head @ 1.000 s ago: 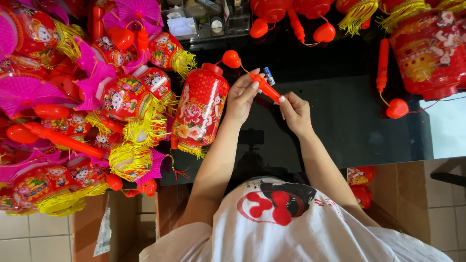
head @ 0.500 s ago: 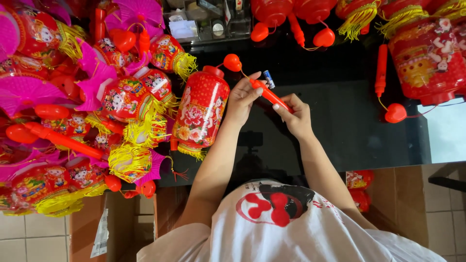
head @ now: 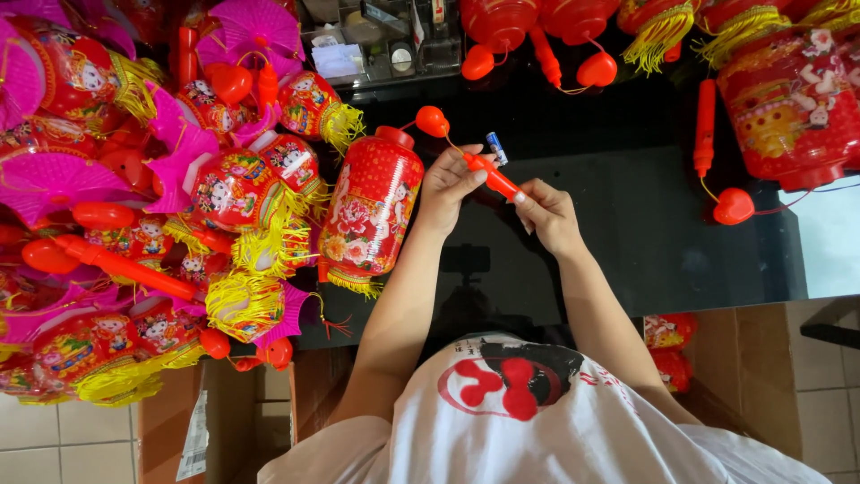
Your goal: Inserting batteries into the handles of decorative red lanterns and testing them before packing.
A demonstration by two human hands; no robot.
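Note:
My left hand (head: 448,184) and my right hand (head: 548,215) both grip a slim orange-red plastic stick (head: 491,176) over the black glass table (head: 627,233). The left hand pinches its upper end; the right holds its lower end. A thin wire runs from the stick to an orange heart-shaped piece (head: 432,120) by the top of a red printed lantern (head: 372,211) with a yellow fringe, which lies just left of my left hand. A small blue and silver battery (head: 495,148) lies on the table just above the stick.
A heap of red and pink lanterns with yellow tassels (head: 179,206) fills the left side. More red lanterns (head: 788,99), sticks and heart pieces (head: 733,206) lie along the far and right edges. A clear organiser box (head: 376,45) stands at the back. Cardboard boxes (head: 242,412) sit on the floor.
Both hands have stayed on the stick with only slight shifts; the right hand has slid a little along its lower end. The lantern has not moved.

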